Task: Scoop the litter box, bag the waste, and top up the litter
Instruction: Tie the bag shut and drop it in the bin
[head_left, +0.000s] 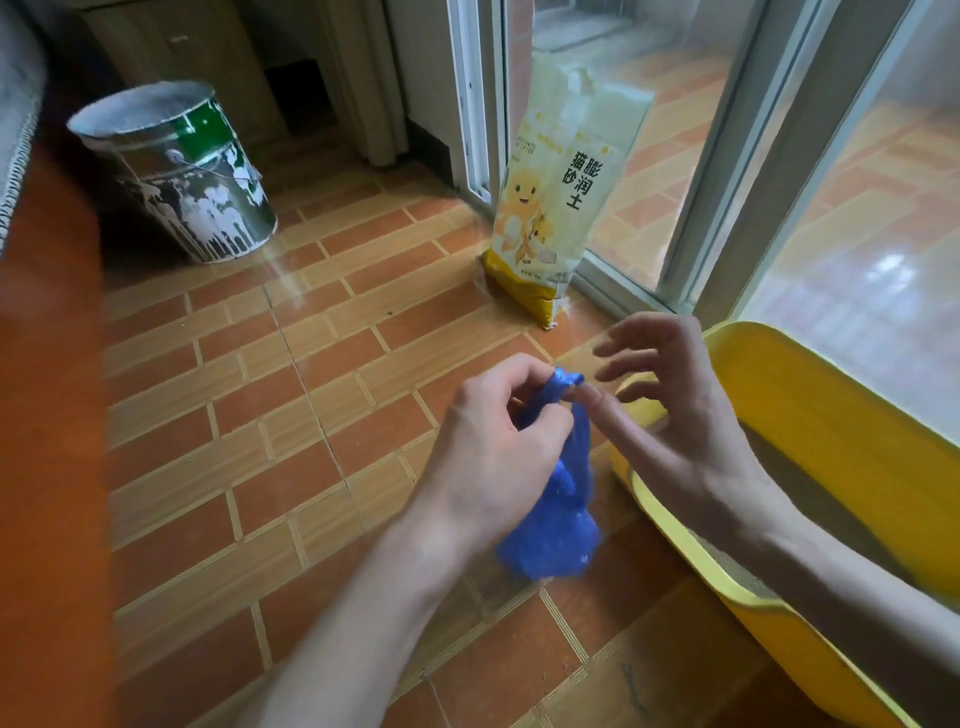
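A small blue plastic bag (558, 525) hangs in mid-air above the tiled floor, bulging at the bottom, its neck twisted at the top. My left hand (498, 447) is shut on the twisted neck. My right hand (670, 410) is just to the right of it with fingers spread, one fingertip touching the neck. The yellow litter box (831, 415) sits at the right against the glass door, with grey litter (737, 569) inside, partly hidden by my right forearm. A pale yellow bag of cat litter (558, 202) stands upright against the door frame, beyond my hands.
A paint-stained metal bucket (182, 171) stands on the floor at the back left. A sliding glass door (753, 156) runs along the right. A wooden cabinet (182, 47) and curtain are at the back. An orange surface (47, 467) fills the left edge.
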